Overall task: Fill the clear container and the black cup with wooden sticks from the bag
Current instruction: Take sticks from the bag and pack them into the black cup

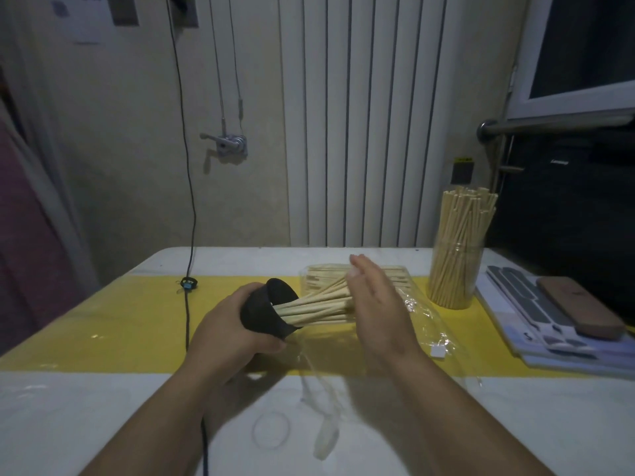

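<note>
Looking down from my head, my left hand (226, 324) grips the black cup (266, 310), fingers and thumb curled round its wall. The cup is tipped onto its side above the table (103, 407), its mouth facing right. A bundle of wooden sticks (316, 309) sits in it and fans out of the mouth towards my right hand (374, 304). That hand is flat, fingers straight and together, with the palm set against the free ends of the bundle; it holds nothing. Behind and under my right hand lies the clear plastic bag (429, 321), crumpled on the yellow strip (103, 324) that crosses the table. More sticks lie inside its far end, just beyond my fingertips. The clear container (455, 269) stands upright at the right rear of the table, well apart from the cup. It is packed with sticks standing on end, their tops rising well above its rim. A black cable (187, 304) hangs down the wall and runs across the table to the left of my left hand. To the far right a stack of printed sheets (549, 341) lies with a flat brown object (580, 310) on top.
</note>
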